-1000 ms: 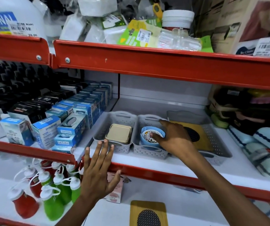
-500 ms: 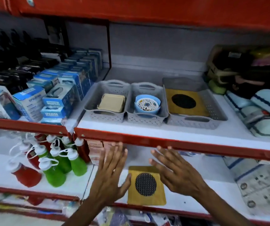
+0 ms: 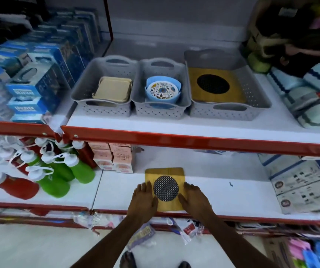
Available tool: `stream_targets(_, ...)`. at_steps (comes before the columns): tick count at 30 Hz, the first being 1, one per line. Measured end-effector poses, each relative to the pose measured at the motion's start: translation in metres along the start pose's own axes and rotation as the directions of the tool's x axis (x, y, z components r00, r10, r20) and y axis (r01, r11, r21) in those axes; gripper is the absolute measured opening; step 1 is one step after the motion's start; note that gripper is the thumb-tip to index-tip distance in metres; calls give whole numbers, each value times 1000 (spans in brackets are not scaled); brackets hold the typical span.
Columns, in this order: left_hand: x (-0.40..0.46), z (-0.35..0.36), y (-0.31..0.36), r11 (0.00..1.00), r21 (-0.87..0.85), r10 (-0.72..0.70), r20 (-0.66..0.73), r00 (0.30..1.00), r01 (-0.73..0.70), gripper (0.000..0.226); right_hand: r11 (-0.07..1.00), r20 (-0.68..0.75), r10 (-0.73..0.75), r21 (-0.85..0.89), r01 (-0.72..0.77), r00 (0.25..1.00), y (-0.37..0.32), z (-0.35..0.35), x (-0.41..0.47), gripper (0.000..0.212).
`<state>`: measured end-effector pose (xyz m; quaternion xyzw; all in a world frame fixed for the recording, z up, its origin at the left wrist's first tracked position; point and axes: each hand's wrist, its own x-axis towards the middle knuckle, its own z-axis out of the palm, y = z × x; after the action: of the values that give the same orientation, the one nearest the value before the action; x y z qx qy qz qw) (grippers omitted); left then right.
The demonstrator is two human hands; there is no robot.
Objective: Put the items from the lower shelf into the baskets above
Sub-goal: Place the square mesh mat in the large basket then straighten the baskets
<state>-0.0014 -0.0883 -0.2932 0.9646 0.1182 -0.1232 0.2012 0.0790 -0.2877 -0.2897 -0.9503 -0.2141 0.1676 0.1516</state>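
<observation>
Our left hand and right hand, fingers spread flat, press either side of the bamboo trivet on the lower shelf.

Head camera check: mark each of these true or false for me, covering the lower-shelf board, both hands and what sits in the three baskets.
1. Both hands rest on the bamboo board on the lower shelf. True: the left hand is at its left edge, the right hand at its right edge.
2. The board is already lifted clear of the shelf. False: it lies flat on the shelf.
3. The right basket holds a matching board. True.
4. The middle basket is empty. False: it holds blue bowls.
5. The left basket holds green bottles. False: it holds beige square plates.
</observation>
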Motion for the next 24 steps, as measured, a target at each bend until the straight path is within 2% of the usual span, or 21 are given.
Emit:
stream_targets(3, 5, -2, 7, 990, -139, -45, -87, 995, 33, 62, 990, -63, 70, 130, -61, 996, -6, 3, 5, 49)
stream_targets(5, 8, -6, 9, 952, -291, -137, -125, 983, 96, 57, 958, -102, 158, 255, -128, 982, -8, 3, 8, 42)
stream_targets(8, 7, -18, 11, 834, -521, -306, -167, 937, 179, 46, 831, -129, 303, 520, -195, 944, -7, -1, 6, 32)
stream_targets(10, 0, -27, 12, 743, -645, -388, -198, 900, 178, 35, 732, -155, 356, 660, -171, 922, -11, -8, -3, 26)
stream_targets(13, -19, -43, 15, 672, -737, -418, -297, 858, 72, 29, 680, -259, 359, 730, -61, 897, -21, -24, -20, 32)
stream_targets(17, -49, -70, 20, 662, -739, -353, -450, 820, -121, 28, 656, -400, 299, 745, 118, 866, -36, -53, -40, 40)
stream_targets(21, -74, -118, 29, 637, -708, -283, -583, 762, -305, 28, 620, -540, 250, 727, 296, 804, -57, -100, -62, 34)
stream_targets(24, -84, -167, 42, 549, -712, -243, -638, 731, -438, 32, 523, -635, 238, 721, 453, 735, -75, -143, -71, 30)
